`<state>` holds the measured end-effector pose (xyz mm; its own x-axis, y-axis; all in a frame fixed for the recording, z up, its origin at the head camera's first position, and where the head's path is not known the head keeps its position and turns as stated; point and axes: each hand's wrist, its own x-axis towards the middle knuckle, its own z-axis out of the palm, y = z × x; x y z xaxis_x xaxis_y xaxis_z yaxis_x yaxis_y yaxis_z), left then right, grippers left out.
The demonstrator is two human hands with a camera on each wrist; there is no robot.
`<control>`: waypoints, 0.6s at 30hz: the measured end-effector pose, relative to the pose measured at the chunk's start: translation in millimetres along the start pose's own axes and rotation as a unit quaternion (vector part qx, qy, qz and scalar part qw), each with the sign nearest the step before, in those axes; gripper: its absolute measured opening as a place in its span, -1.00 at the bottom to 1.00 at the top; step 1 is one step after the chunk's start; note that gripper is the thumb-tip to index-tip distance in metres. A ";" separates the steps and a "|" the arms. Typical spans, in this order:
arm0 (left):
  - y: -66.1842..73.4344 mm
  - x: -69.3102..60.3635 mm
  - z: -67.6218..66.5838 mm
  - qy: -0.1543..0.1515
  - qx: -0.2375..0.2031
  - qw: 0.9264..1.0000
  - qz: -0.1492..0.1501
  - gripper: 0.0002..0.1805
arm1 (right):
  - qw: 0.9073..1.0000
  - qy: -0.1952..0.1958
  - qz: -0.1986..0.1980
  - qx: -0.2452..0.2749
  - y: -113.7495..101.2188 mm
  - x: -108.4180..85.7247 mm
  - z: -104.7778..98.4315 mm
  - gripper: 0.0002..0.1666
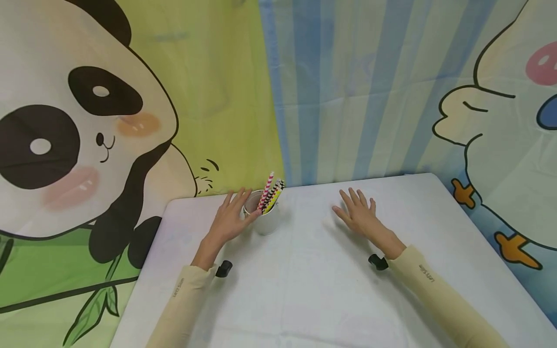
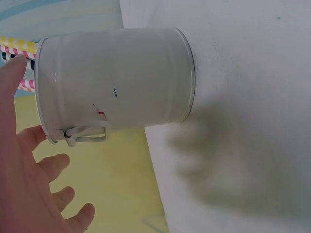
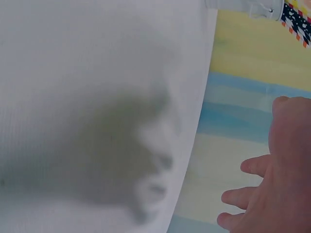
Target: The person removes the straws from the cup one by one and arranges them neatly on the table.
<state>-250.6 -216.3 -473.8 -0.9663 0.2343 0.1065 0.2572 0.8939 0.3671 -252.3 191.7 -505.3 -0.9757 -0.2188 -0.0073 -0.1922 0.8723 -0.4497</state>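
A small white pail [image 1: 267, 225] stands near the back edge of the table, with a bunch of patterned paper straws [image 1: 271, 194] leaning out of its top. The straws are striped or dotted in pink, black and yellow. My left hand [image 1: 228, 220] is at the pail's left side, fingers spread and thumb by the rim and straws. In the left wrist view the pail [image 2: 116, 77] shows its handle lug and small red and dark marks; whether the fingers touch it I cannot tell. To the right, my right hand [image 1: 360, 216] is held over the table, fingers spread, holding nothing.
A white cloth covers the table [image 1: 296, 290]. Behind it hangs a printed curtain [image 1: 226, 96] with a panda, stripes and a white cartoon figure. Black wrist cameras [image 1: 224, 268] sit below both wrists.
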 end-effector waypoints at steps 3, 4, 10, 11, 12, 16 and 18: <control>0.3 -0.4 1.8 -0.007 -0.005 1.000 -0.004 -0.08 | 1.000 0.003 -0.013 0.017 -6.0 -2.0 2.3 -0.07; 0.9 -0.7 2.0 -0.010 -0.006 1.000 -0.006 -0.08 | 1.000 0.004 -0.017 0.022 -7.9 -2.4 2.9 -0.07; 2.5 -2.3 2.9 -0.020 -0.013 1.000 -0.008 -0.06 | 0.998 0.006 -0.042 0.039 -18.3 -3.7 9.8 -0.08; 2.4 -2.3 3.2 -0.021 -0.013 1.000 -0.008 -0.06 | 0.998 0.004 -0.043 0.041 -20.2 -4.0 10.8 -0.08; 2.2 -2.2 3.7 -0.022 -0.015 1.000 -0.009 -0.07 | 0.998 0.002 -0.045 0.041 -22.0 -4.3 11.6 -0.08; 0.8 -1.0 6.0 -0.022 -0.014 1.000 -0.008 -0.06 | 0.997 0.000 -0.054 0.052 -29.8 -5.7 14.4 -0.10; -0.1 -0.3 7.2 -0.022 -0.015 1.000 -0.010 -0.05 | 0.997 0.001 -0.057 0.058 -33.7 -6.2 16.4 -0.10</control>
<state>-250.4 -213.7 -480.5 -0.9707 0.2329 0.0590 0.2369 0.8873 0.3957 -238.1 156.5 -504.8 -0.9488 -0.3117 0.0517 -0.2879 0.7854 -0.5479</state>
